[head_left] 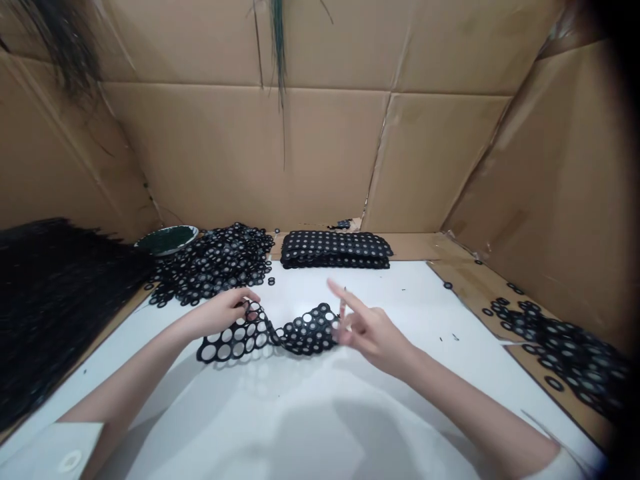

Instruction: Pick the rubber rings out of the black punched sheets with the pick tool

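A black rubber sheet of joined rings [273, 331] lies buckled on the white table [300, 413] between my hands. My left hand [225, 312] pinches the sheet's left end, thumb and fingers closed on it. My right hand [367, 328] is at the sheet's right end, its fingers spread and stretched out, the thumb side touching the edge of the sheet.
A pile of used ring sheets [215, 263] lies behind my left hand, beside a green dish [167, 239]. A neat stack of black sheets [335, 249] sits at the back. Loose black rings [560, 350] cover the cardboard at right. Cardboard walls [320, 153] enclose the table. A dark mass [55, 300] fills the left.
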Motion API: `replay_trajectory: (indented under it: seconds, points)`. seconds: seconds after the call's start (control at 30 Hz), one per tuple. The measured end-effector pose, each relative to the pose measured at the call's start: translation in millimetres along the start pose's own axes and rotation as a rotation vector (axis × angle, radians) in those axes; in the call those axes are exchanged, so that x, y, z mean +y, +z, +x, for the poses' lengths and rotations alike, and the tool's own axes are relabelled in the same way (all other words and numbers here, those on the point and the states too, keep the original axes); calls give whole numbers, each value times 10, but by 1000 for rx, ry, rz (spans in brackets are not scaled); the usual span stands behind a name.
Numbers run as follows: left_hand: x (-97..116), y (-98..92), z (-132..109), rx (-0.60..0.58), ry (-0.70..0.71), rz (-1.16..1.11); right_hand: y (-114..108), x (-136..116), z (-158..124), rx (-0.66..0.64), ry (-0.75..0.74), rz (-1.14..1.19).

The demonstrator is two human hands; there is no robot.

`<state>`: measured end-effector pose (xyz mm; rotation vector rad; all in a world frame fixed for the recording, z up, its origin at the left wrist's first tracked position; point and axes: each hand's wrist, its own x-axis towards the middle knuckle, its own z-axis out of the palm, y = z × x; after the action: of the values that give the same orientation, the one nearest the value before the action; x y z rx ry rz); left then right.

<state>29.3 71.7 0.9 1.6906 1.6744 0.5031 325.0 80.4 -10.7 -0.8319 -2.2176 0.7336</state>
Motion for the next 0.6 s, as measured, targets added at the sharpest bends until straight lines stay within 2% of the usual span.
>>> replay_trajectory:
  seconds: [0.07,0.17,0.23,0.3,0.33,0.37,0.43,0.47,0.5,0.53,0.6]
  points:
    - [-44,2,8,39,-44,109,42,40,48,68,-25,-89]
    - [-98,35,8,147,-36,249,110,55,149,127,-147,-215]
    - [-128,58,-9,197,-45,270,111,50,232,118,-163,-187]
    - [-154,66,-39,172,-38,227,56,34,310,80,-106,-69]
    - [-168,62,-55,143,-24,203,11,22,344,2,-68,23]
    - [-183,54,-72,114,-10,189,-40,8,377,-128,-30,120]
    - [-222,35,-95,53,3,194,-141,-20,441,-452,23,229]
    - [-245,27,-101,26,-4,212,-184,-32,476,-469,27,178]
    - [-269,25,-103,4,-12,236,-221,-43,511,-366,15,85]
    - [-293,28,-103,-7,-16,261,-254,-54,546,-148,-10,-33]
    - [-331,51,-99,12,-9,299,-316,-94,594,404,-80,-175]
